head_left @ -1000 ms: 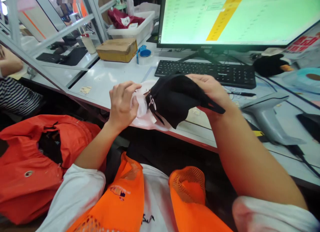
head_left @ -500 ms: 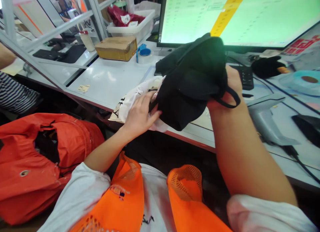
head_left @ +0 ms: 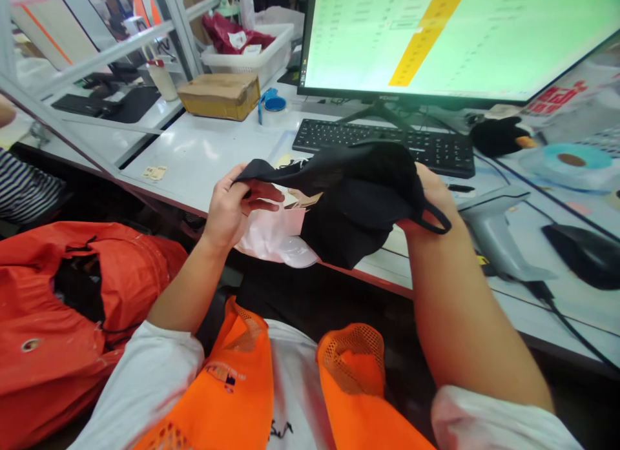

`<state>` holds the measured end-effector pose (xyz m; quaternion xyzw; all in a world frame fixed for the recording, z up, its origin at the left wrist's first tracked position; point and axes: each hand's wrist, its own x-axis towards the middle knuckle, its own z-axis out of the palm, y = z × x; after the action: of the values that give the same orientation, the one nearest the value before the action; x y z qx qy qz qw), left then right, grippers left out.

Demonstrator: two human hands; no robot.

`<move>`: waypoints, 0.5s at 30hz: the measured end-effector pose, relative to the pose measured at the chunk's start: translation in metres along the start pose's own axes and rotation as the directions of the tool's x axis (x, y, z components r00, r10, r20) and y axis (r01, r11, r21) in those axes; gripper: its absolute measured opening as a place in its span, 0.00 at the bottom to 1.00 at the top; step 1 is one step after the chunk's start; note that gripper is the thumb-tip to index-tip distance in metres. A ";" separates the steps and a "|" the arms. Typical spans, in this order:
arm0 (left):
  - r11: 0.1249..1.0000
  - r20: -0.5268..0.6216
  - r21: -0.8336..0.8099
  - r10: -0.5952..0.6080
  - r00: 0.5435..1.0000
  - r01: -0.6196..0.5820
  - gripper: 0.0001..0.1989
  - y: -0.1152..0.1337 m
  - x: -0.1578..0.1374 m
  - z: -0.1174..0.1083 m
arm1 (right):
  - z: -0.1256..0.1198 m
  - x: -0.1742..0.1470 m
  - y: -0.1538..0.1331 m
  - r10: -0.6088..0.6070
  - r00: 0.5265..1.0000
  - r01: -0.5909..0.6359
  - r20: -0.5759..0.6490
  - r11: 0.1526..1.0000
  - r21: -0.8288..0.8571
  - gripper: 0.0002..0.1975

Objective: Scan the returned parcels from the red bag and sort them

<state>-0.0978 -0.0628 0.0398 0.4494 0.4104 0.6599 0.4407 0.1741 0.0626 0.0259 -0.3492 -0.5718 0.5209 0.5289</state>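
A soft black cloth item [head_left: 358, 204] with a thin strap loop at its right end stretches between my two hands above the desk edge. I cannot tell its exact kind. The thumb and fingers of my left hand [head_left: 227, 208] pinch its left edge, drawn out into a narrow band. My right hand [head_left: 434, 190] grips the right end near the loop; most of its fingers are hidden behind the cloth. Beneath the cloth, a crumpled whitish plastic bag [head_left: 271, 237] lies at the desk's front edge, partly covered.
Behind the cloth stand a keyboard [head_left: 329, 137] and a lit monitor [head_left: 358, 37]. A barcode scanner [head_left: 498, 230] and a mouse [head_left: 584, 253] lie right. A cardboard box [head_left: 220, 96], tape roll [head_left: 274, 108] and white basket [head_left: 261, 59] stand back left. An orange-red bag [head_left: 140, 269] sits left, below.
My left hand has moved up and left from the plastic bag and now pinches the cloth's edge, pulling it sideways. The cloth has come down in my right hand, uncovering the keyboard.
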 end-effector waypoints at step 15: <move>0.988 -0.084 0.153 0.023 0.996 -0.010 0.14 0.010 -0.002 -0.014 | 0.010 -0.007 -0.015 0.118 0.993 -0.113 0.032 0.987 -0.118 0.19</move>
<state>-0.1128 -0.0697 0.0453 0.4565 0.4744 0.6489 0.3814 0.1679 0.0506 0.0401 -0.4018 -0.5900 0.5233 0.4654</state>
